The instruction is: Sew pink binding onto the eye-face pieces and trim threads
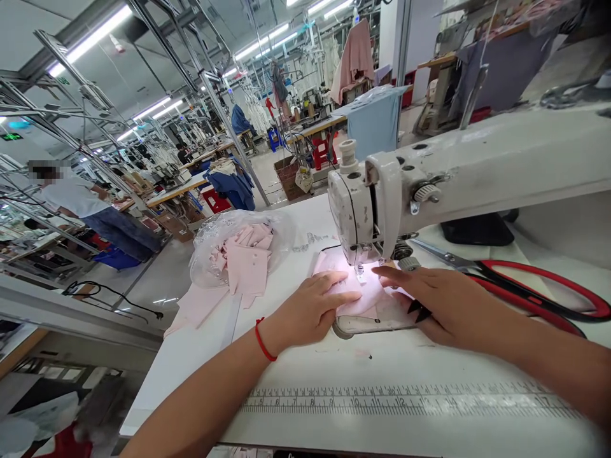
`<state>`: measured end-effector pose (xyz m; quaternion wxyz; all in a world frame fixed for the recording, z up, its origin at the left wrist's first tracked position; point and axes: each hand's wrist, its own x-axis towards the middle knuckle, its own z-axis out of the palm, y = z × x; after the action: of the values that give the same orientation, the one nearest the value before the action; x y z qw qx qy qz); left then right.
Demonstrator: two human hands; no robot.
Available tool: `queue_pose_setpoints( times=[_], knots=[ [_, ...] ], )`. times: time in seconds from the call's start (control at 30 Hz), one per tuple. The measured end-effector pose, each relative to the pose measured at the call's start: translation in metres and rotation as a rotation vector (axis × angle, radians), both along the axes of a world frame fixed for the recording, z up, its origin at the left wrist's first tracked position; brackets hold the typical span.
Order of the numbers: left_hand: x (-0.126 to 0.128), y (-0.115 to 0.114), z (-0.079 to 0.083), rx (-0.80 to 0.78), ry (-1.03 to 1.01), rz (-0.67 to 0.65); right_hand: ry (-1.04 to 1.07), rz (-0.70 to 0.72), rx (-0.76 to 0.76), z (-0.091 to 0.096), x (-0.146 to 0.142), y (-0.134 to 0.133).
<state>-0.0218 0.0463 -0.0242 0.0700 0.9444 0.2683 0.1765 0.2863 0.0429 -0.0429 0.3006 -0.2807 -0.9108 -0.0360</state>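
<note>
Head view. Left hand (308, 305) is open, flat on the pink fabric (367, 299), fingers pointing right toward the needle. Red string bracelet (261, 339) on that wrist. Right hand (443, 305) is also open and flat, fingertips on the same fabric, just right of the needle. Small black pointed item (417, 310) sits at the underside of the right hand; too small to tell what it is.

Fabric lies on the white counter (296, 375), under the foot of the white sewing machine (363, 216), lit by the machine's light and held between both hands. Metal plate (372, 325) sits at the fabric's near edge, touching the left hand's heel.

Left of the machine: clear plastic bag (210, 254) holding a stack of pink fabric pieces (248, 257); more pink pieces (195, 305) hang out at its near side toward the counter edge. Right of the hands: large red-handled scissors (534, 296), blades pointing toward the machine. Ruler scale (401, 401) runs along the counter's near part.

Upper left of the frame: a co-worker (71, 197) in a white shirt stands by other sewing stations. Upper middle: hanging garments (353, 63).
</note>
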Motion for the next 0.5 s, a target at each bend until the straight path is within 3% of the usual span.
queue_pose_setpoints(
  times=[0.17,0.5],
  knots=[
    [0.001,0.000,0.002,-0.002,-0.004,-0.003,-0.054,0.005,0.117,-0.004,-0.011,-0.004],
    [0.006,-0.004,0.002,-0.023,-0.041,-0.053,-0.074,0.033,-0.026,-0.016,-0.010,-0.003]
  ],
)
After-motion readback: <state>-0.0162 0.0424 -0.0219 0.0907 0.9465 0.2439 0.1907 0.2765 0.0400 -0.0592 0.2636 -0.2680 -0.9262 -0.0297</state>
